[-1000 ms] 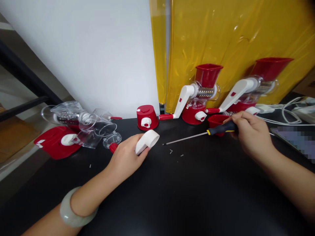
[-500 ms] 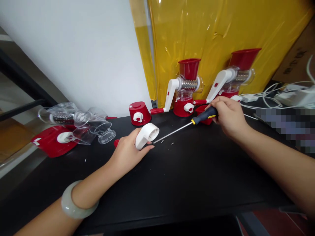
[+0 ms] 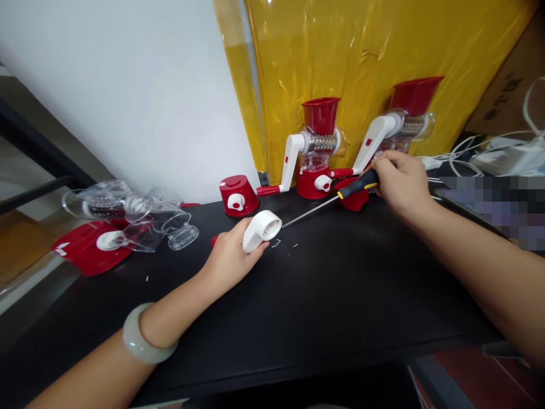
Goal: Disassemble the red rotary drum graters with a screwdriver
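Observation:
My left hand (image 3: 230, 250) is closed around a white crank handle (image 3: 260, 230), whose round hollow end faces up and to the right. A bit of its red grip pokes out behind my fingers. In my right hand (image 3: 400, 182) is a screwdriver (image 3: 361, 183) with a dark blue and yellow handle, its long shaft slanting down to the left. The shaft's tip ends close beside the crank's round end; whether they touch I cannot tell. Several small screws (image 3: 276, 243) lie on the black table (image 3: 323, 307) just below the tip.
Two assembled red-and-white rotary graters (image 3: 314, 182) (image 3: 417, 96) stand at the back. Left of them is a red base (image 3: 239, 196). A bagged grater (image 3: 91, 244) lies at far left, a stray screw (image 3: 147, 278) near it. White cables (image 3: 460, 159) and a blurred-out flat device (image 3: 489, 210) are at right.
My left hand has moved slightly right and up with the crank handle. The screwdriver's tip has shifted from below the crank's round end to its right side. The view has shifted a little.

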`<act>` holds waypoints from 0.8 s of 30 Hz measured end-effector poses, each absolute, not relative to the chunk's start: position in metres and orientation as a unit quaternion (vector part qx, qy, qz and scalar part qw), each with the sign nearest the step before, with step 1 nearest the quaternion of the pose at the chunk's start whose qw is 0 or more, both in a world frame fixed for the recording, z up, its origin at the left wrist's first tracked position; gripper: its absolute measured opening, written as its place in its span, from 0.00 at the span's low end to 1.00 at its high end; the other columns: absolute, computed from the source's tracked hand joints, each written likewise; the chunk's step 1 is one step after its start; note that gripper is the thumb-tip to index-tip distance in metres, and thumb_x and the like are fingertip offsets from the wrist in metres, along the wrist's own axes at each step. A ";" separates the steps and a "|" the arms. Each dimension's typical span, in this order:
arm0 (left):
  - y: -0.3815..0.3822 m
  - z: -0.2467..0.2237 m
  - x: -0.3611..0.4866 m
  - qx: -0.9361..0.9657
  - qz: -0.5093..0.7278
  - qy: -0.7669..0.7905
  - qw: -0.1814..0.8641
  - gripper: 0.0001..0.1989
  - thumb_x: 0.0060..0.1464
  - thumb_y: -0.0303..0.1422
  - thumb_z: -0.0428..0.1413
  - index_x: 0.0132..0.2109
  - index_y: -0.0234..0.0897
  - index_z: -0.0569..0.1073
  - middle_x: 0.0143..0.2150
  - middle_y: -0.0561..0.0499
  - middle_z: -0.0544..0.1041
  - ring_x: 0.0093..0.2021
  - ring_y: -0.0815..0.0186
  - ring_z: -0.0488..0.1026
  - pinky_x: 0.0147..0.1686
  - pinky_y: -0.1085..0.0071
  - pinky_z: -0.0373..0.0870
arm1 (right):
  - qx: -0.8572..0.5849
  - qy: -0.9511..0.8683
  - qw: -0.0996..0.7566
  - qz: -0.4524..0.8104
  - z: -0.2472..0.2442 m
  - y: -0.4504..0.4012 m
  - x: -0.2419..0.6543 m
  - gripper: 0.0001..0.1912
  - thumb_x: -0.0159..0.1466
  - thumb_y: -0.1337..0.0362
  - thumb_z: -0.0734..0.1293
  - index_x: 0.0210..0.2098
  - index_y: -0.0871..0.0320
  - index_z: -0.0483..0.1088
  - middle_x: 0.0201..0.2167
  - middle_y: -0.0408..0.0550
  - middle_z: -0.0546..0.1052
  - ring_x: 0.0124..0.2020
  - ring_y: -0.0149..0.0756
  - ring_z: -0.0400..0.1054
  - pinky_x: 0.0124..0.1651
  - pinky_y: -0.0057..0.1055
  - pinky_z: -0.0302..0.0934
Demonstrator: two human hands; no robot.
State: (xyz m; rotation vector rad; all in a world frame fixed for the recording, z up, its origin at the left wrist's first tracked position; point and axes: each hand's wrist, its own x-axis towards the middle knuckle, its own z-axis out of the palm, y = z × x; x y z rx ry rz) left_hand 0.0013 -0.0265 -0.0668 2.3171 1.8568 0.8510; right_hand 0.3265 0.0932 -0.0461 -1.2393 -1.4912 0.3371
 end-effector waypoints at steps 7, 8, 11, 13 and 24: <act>-0.026 -0.067 -0.017 0.718 0.337 0.604 0.085 0.20 0.58 0.45 0.58 0.53 0.39 0.70 0.36 0.50 0.79 0.34 0.60 0.77 0.35 0.66 0.71 | -0.552 -0.604 0.565 0.106 -0.051 0.090 0.318 0.08 0.61 0.60 0.63 0.27 0.54 0.68 0.19 0.40 0.67 0.23 0.34 0.61 0.30 0.32 0.54; -0.026 -0.068 -0.022 0.707 0.356 0.602 0.106 0.20 0.59 0.45 0.57 0.53 0.39 0.69 0.34 0.51 0.77 0.32 0.62 0.75 0.33 0.66 0.71 | -0.547 -0.611 0.564 0.100 -0.053 0.090 0.316 0.08 0.62 0.59 0.63 0.28 0.54 0.68 0.19 0.40 0.67 0.23 0.34 0.61 0.30 0.32 0.54; -0.024 -0.070 -0.035 0.677 0.432 0.563 0.195 0.18 0.62 0.45 0.55 0.52 0.40 0.65 0.34 0.53 0.72 0.29 0.66 0.73 0.31 0.67 0.74 | -0.535 -0.635 0.550 0.086 -0.057 0.089 0.313 0.12 0.64 0.54 0.62 0.29 0.54 0.66 0.19 0.40 0.67 0.22 0.34 0.60 0.29 0.31 0.52; -0.023 -0.071 -0.040 0.656 0.484 0.517 0.260 0.17 0.64 0.46 0.52 0.51 0.41 0.64 0.38 0.51 0.72 0.32 0.65 0.74 0.32 0.66 0.76 | -0.532 -0.647 0.538 0.090 -0.060 0.088 0.311 0.13 0.65 0.53 0.62 0.29 0.54 0.66 0.19 0.40 0.67 0.22 0.33 0.60 0.28 0.31 0.52; -0.027 -0.072 -0.049 0.702 0.491 0.475 0.200 0.17 0.66 0.45 0.50 0.54 0.40 0.67 0.47 0.44 0.77 0.47 0.58 0.77 0.49 0.59 0.75 | -0.471 -0.842 0.212 0.152 -0.071 0.096 0.313 0.15 0.62 0.50 0.66 0.37 0.56 0.70 0.31 0.47 0.78 0.30 0.37 0.71 0.34 0.31 0.61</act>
